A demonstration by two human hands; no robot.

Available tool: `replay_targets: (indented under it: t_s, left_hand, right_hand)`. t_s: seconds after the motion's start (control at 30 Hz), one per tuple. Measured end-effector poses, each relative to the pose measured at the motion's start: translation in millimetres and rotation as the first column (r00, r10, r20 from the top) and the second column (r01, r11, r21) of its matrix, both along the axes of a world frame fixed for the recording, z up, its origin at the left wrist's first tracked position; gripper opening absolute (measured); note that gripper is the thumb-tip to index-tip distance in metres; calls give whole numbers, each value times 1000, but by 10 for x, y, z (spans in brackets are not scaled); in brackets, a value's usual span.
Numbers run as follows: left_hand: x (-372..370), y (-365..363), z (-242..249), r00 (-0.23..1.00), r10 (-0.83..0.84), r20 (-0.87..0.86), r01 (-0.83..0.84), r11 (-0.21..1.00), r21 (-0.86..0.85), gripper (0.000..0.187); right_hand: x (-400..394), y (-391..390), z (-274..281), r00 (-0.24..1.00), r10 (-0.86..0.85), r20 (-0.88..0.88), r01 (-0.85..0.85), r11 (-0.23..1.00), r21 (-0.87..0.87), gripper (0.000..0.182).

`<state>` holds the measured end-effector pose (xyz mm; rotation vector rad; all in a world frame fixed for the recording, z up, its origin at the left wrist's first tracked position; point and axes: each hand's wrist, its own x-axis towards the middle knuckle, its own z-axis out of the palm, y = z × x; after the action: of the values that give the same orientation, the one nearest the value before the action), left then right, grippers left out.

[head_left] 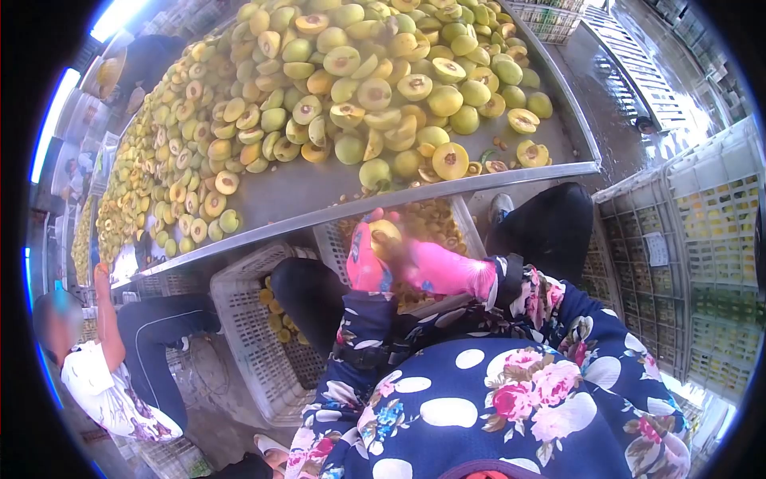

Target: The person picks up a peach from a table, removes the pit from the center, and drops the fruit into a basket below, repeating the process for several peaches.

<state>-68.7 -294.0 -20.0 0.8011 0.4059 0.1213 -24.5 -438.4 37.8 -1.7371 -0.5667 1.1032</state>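
My pink-gloved left hand and right hand curl their fingers around one fruit, below the worktop edge, above a crate.

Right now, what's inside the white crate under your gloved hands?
The white crate holds small brownish-yellow fruit pieces, too blurred to identify. The left hand and right hand, in pink gloves, hold a yellow fruit above it and cover the crate's middle and bottom.

- Left hand, pink-gloved, raised just below the table edge, fingers curled;
- Right hand alongside, blurred, forearm bent inward.
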Motion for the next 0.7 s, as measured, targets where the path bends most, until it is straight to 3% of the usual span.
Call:
replay_targets:
  t_s: [0.03,0.1,0.2,0.3,0.4,0.5,0.6,0.7]
  left_hand:
    - [2,-50,19,999,42,31,-44,998,54,40]
    - [3,-135,74,988,119,98,-133,978,159,39]
    - [1,-151,67,984,141,106,-154,980,129,39]
    - [-22,8,210,993,-77,85,94,972,-216,41]
    - [30,190,427,951,-309,-5,284,878,-386,42]
    - [105,173,237,942,-251,-223,224,965,-138,42]
    - [65,6,169,995,-68,-79,68,998,-4,41]
    - [71,-86,139,988,61,144,-32,981,-191,36]
  right_hand:
    - [29,-16,178,983,26,-179,-30,999,-17,30]
    - [-9,-16,89,938,-28,-346,43,999,34,20]
    - [3,-55,6,850,0,-527,91,985,148,16]
    - [15,-100,-28,824,36,-565,89,977,192,18]
    - [-6,-107,-4,850,27,-526,64,986,155,20]
    - [-14,-102,-1,828,28,-561,78,983,165,20]
    - [-34,-72,74,677,38,-735,172,963,209,22]
    - [-108,-11,80,522,44,-852,282,933,222,23]
